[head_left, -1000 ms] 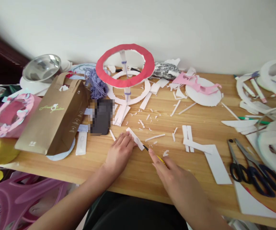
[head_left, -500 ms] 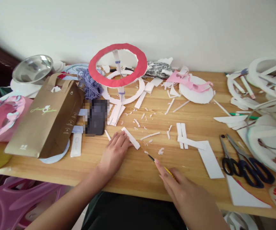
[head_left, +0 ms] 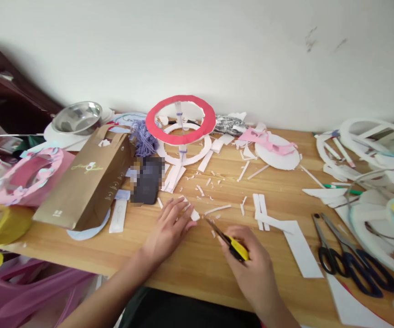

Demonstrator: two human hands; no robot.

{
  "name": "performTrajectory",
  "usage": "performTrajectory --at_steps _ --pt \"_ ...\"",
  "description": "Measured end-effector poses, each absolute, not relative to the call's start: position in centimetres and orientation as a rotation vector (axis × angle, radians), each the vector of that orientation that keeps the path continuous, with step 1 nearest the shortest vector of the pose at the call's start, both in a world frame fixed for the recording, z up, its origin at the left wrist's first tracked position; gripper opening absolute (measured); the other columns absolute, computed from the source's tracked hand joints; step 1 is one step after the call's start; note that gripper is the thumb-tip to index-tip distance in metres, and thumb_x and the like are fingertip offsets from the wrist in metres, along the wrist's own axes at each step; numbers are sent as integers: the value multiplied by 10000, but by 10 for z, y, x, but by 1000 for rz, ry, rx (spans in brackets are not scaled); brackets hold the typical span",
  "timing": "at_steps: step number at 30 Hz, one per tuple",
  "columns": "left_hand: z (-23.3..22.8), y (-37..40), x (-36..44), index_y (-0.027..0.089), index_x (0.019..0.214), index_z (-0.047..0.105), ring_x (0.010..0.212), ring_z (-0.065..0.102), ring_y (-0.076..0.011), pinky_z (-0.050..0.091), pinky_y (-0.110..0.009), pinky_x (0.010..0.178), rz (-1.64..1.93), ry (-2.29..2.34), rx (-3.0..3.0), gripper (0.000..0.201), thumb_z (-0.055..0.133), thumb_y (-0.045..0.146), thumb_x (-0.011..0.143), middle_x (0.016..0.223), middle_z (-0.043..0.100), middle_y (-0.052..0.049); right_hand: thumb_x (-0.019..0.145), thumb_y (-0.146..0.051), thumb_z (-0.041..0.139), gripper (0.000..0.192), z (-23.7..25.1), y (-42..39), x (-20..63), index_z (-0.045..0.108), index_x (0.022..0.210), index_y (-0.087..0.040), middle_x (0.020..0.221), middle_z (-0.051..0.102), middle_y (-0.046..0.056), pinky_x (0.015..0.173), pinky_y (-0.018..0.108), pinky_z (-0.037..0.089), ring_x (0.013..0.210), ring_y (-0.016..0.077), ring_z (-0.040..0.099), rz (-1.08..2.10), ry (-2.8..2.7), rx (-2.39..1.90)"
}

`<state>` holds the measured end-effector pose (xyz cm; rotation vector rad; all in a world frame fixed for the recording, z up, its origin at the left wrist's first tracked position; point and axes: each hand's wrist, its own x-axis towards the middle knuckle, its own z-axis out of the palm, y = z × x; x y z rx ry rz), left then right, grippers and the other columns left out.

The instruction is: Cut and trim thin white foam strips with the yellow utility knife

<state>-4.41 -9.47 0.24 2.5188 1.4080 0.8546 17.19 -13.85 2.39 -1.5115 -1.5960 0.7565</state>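
The wooden table point(head_left: 204, 262) is the biggest thing here, and it holds up all the rest. A tall stand with a red ring point(head_left: 179, 138) on top is near the back, past the hands. Big scissors point(head_left: 356, 253) with dark handles lie over on the right.

The right hand point(head_left: 251, 262) is closed around a yellow and black knife. The left hand point(head_left: 169, 225) lies over the white strip with its fingers out long. I cannot tell if they pinch it or only press it down.

The knife point(head_left: 234, 246) looks hard and not very heavy. The fat yellow part is the good place to hold, well back from the thin blade, which looks sharp. Its tip is just beside the strip, pointing at it.

The white strip point(head_left: 194, 215) is flat on the table, mostly hidden under the left fingers. It looks like foam: very light, a bit stiff, and easy to dent or snap. Flat fingers on its middle, away from the blade, should keep it from sliding. Tiny white bits point(head_left: 200, 191) lie just past it, light enough to blow away.
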Motion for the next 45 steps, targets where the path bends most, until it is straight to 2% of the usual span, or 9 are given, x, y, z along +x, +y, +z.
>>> performTrajectory --at_steps 4,10,13,17,23,27,32,36,45 --pt "28 -110 -40 179 1006 634 884 644 -139 520 -237 795 1055 1339 2043 178 459 163 977 937 667 -60 859 -262 663 41 25 -132 145 651 895 -248 1131 697 55 913 303 512 1070 210 657 985 -1457 -1299" --pt "28 -119 -29 168 700 584 631 562 -119 449 -235 642 959 1362 1516 385 405 322 1004 652 565 -9 814 -398 721 204 27 -135 128 710 946 -244 953 743 40 769 314 556 867 222 703 1350 -1196 -1463" --pt "19 -115 -28 162 774 620 661 598 -135 476 -247 652 885 1248 1227 349 456 395 977 691 602 -13 751 -466 764 360 21 -132 128 707 1007 -221 934 749 60 694 321 566 830 237 706 1436 -995 -1533" --pt "12 -119 -23 171 987 643 868 667 -194 543 -295 751 846 1107 1007 261 635 408 876 936 690 -57 722 -483 787 472 14 -128 132 678 1090 -207 900 752 63 716 336 568 819 235 706 1439 -933 -1556" --pt "10 -124 -20 169 994 624 838 680 -206 570 -330 720 834 1119 899 291 650 427 861 938 701 -71 727 -480 785 439 10 -128 134 672 1045 -199 894 740 60 783 353 561 846 232 699 1418 -977 -1553" --pt "7 -121 -22 176 1088 624 927 654 -189 539 -321 833 803 1014 917 362 747 335 787 993 694 -61 748 -476 768 408 8 -126 136 676 1036 -203 930 729 56 806 351 544 868 226 688 1388 -994 -1558" --pt "2 -121 -20 162 932 636 777 636 -154 510 -272 713 759 1057 910 243 730 332 787 836 686 -34 763 -475 751 399 7 -121 138 664 1039 -201 899 706 46 690 315 537 787 208 668 1413 -998 -1560" --pt "0 -124 -17 165 787 599 721 612 -143 476 -257 667 754 1265 1022 208 716 336 784 760 658 -18 784 -439 732 323 11 -119 138 658 995 -205 971 709 54 803 323 529 887 212 666 1374 -1067 -1554" --pt "2 -126 -14 178 784 551 707 603 -143 471 -261 649 765 1302 1033 233 685 368 800 746 628 -5 818 -400 668 271 24 -119 137 655 1001 -200 929 716 54 783 317 534 863 220 670 1281 -1261 -1600"
